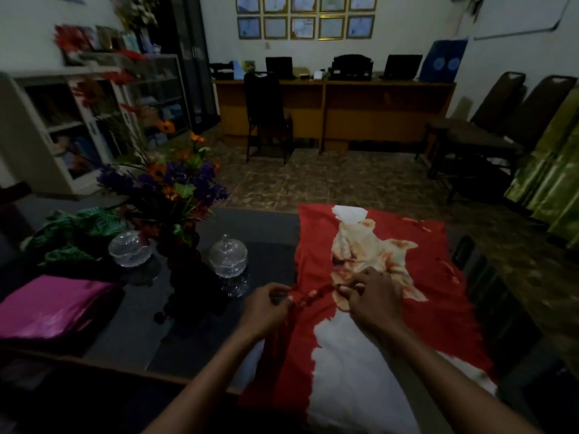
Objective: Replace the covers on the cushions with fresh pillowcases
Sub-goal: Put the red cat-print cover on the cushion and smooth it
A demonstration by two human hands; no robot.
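Your 2 hands, left hand (pixel 266 305) and right hand (pixel 369 300), each pinch the red tie strip (pixel 308 296) (1 red cover (pixel 432 292), 1 white cushion (pixel 354 371)); 2 glass jars (pixel 228 258) sit nearby.

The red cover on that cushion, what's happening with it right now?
A person is working on the red cover of a white cushion lying on the dark table. The left hand and right hand each pinch the red ties at the cover's opening, where the cushion shows bare. A folded pink cloth and a green patterned cloth lie to the left, beside a flower vase.
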